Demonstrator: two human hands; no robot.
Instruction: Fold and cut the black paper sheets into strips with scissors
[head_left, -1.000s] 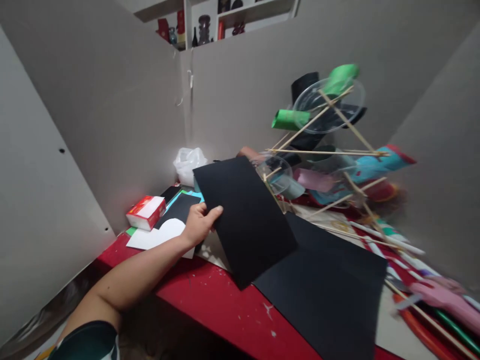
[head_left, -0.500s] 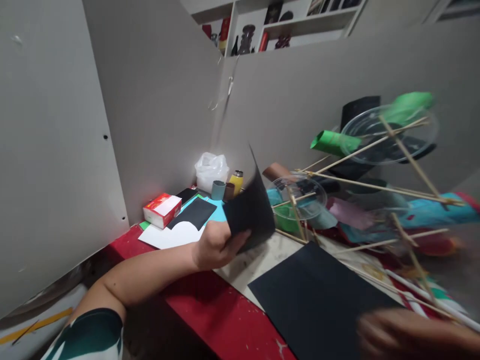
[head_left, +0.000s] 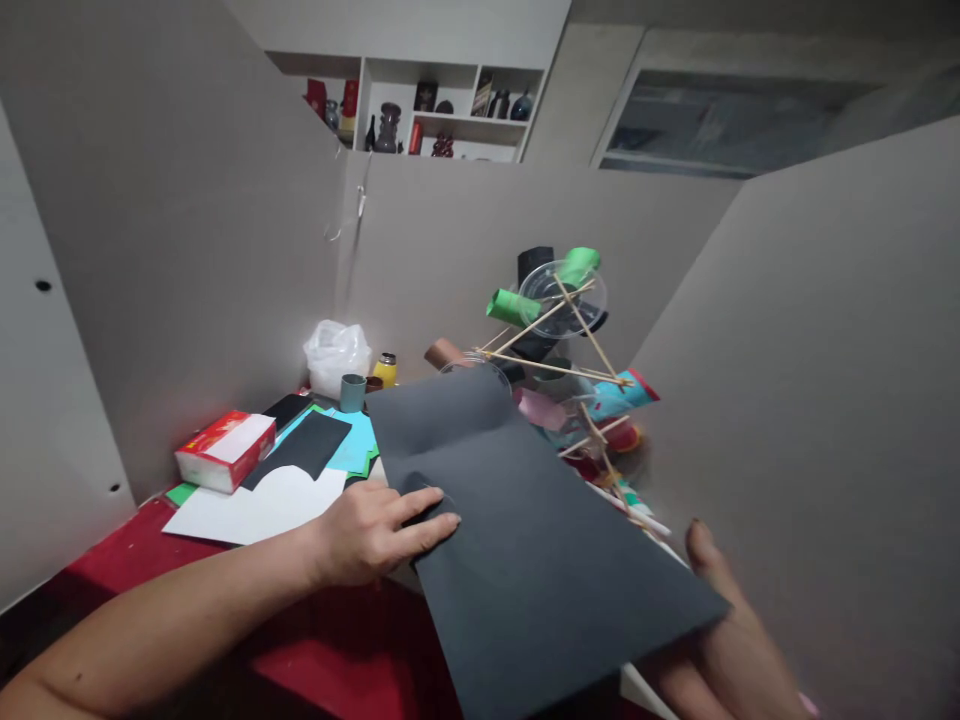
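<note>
A large black sheet of paper point(head_left: 525, 540) is held up over the red table point(head_left: 112, 560), slightly bent along its far part. My left hand point(head_left: 375, 530) pinches its left edge, thumb on top. My right hand point(head_left: 720, 630) supports the sheet's lower right corner from beneath; only the thumb and part of the palm show. Behind the sheet stands a structure of wooden sticks point(head_left: 559, 340) with clear plastic lids and green paper rolls.
A red and white box point(head_left: 223, 450), white, black and cyan paper sheets point(head_left: 300, 465), a white plastic bag point(head_left: 336, 352), small cups and a yellow bottle point(head_left: 385, 370) lie at the left. Grey board walls enclose the table on three sides. Shelves show beyond.
The black sheet, held edge-on by my left hand before, now lies flat toward me with both hands on it. My right hand has come up under its right corner. The camera has tilted upward.
</note>
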